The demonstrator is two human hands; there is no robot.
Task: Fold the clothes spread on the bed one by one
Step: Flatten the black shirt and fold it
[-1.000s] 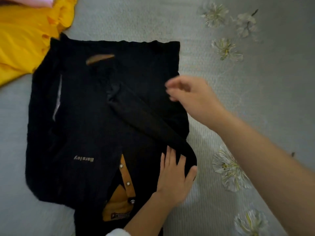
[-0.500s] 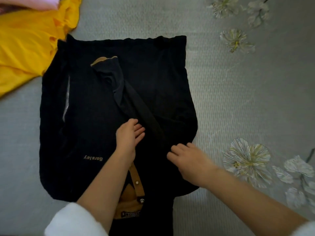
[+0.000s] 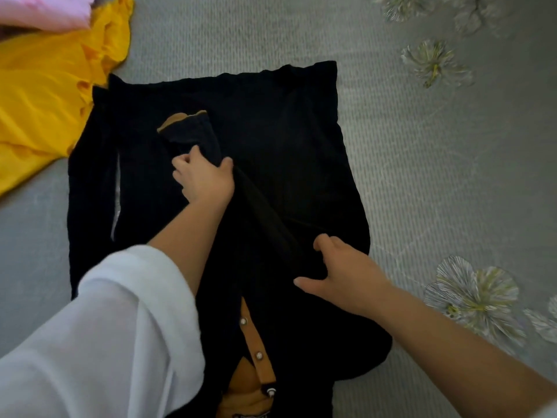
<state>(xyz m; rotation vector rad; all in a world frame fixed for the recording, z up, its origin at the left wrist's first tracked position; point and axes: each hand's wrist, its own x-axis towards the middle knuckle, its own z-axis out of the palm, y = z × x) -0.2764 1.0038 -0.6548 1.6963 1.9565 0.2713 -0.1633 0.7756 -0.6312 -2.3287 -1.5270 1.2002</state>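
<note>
Shirt work — black shirt (image 3: pixel 286 131) lies flat on the bed (image 3: pixel 422 182); left hand (image 3: pixel 205 179) pinches its sleeve (image 3: pixel 265 212) near the cuff (image 3: pixel 184 123), right hand (image 3: pixel 346 273) rests spread by the shoulder. Likely best: draw sleeve straight, right palm pinning the crease — no bunching.

black shirt (image 3: pixel 271 140) flat, sleeve (image 3: pixel 193 137) folded across.

The left hand (image 3: pixel 205 179) is now further up the black folded sleeve (image 3: pixel 265 212) and holds it just below the tan-lined cuff (image 3: pixel 184 122); the right hand (image 3: pixel 346 273) now presses its lower end.
</note>
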